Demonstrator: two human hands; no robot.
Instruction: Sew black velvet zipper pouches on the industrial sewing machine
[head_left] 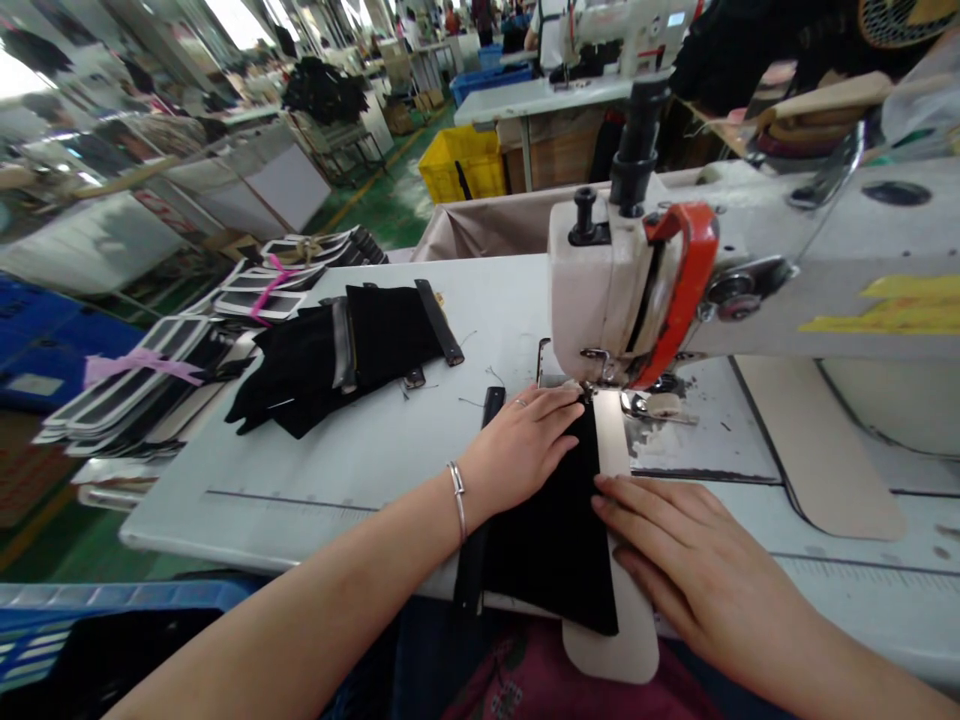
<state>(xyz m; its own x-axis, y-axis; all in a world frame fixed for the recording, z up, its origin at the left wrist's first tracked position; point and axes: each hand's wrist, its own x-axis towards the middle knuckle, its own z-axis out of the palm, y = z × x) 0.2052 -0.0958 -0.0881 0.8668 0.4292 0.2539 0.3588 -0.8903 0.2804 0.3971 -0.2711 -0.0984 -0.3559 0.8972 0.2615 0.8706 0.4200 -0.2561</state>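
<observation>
My left hand [525, 445] lies flat on a black fabric piece [555, 550], fingers stretched out with their tips close to the presser foot. A stiff dark strip [472, 560] runs along the fabric's left edge. Under the right edge of the cloth is a long beige panel [611, 650] with rounded corners, reaching up beneath the foot of the sewing machine [750, 260]. My right hand [675, 545] rests on the panel and the fabric's right edge, fingers extended. Neither hand grips anything. The needle point is hard to make out behind the fingers.
More black fabric pieces [390, 335] with dark strips lie left on the white table [300, 510]. Beyond them are bundled panels [135, 390] tied with pink ribbon. Another beige panel [840, 470] lies right of the needle. A blue basket [120, 600] stands at lower left.
</observation>
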